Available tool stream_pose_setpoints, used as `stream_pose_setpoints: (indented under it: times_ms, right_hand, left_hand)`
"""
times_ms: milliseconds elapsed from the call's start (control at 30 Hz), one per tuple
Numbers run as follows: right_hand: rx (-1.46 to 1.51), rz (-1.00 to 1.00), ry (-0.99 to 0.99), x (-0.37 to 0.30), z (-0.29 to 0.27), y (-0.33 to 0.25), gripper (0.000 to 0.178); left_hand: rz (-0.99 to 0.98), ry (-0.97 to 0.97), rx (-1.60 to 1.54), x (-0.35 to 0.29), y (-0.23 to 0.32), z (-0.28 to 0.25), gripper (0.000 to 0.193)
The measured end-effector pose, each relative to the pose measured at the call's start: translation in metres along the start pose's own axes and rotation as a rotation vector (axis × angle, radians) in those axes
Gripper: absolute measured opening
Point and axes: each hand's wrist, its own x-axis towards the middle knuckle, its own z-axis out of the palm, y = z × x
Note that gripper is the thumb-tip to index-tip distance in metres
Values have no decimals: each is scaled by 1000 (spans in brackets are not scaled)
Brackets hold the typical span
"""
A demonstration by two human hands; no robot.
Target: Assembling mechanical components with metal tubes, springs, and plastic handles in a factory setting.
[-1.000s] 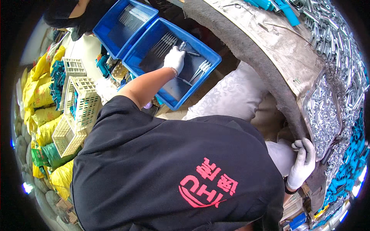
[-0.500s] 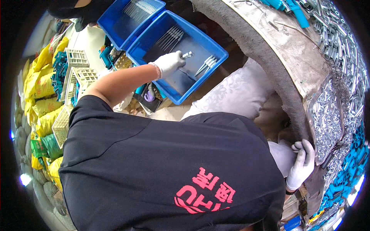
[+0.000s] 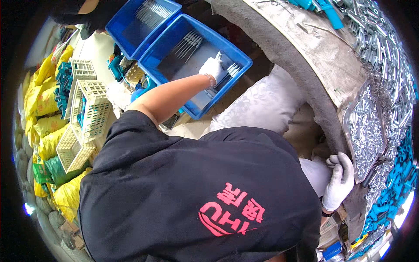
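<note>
My left hand (image 3: 211, 69), in a white glove, is inside a blue plastic bin (image 3: 144, 70). Its fingers are closed around a metal rod with a thick silver end (image 3: 218, 55) that pokes out above them. Right beside that hand, several similar rods (image 3: 233, 70) lie bunched against the bin's right side. Another group of thin rods with thicker ends (image 3: 188, 45) lies in the far left part. My right hand (image 3: 340, 182), also gloved, rests by my knee near the bench edge, palm up, fingers loosely curved and apart, with nothing in it.
A second blue bin (image 3: 126, 41) of rods adjoins the first. To the right, a cloth-covered bench (image 3: 314, 56) bears heaps of silver metal parts (image 3: 366, 126) and teal plastic pieces (image 3: 388, 205). Cream crates (image 3: 94, 115) and yellow sacks (image 3: 46, 98) stand left. Another person's arm shows at top left.
My left hand has moved right and slightly down in the bin, closer to the right bunch of rods. My right hand stays by the bench edge. The view has shifted slightly.
</note>
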Motion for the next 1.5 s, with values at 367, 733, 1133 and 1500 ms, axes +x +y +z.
stream_pose_setpoints:
  times_ms: [367,733,1133,1500]
  right_hand:
    - [35,16,4,-9,0,3,30]
    - [-96,-339,-353,25,34,-22,31]
    - [122,-535,-359,37,73,-43,31]
    - [432,-30,-54,-33,6,9,21]
  left_hand:
    - [-178,-155,7,-5,21,-5,55]
    - [215,-148,-303,-104,74,-163,33]
    - [758,-377,-352,-184,211,-201,20]
    - [1042,-581,-364,-205,285,-154,16]
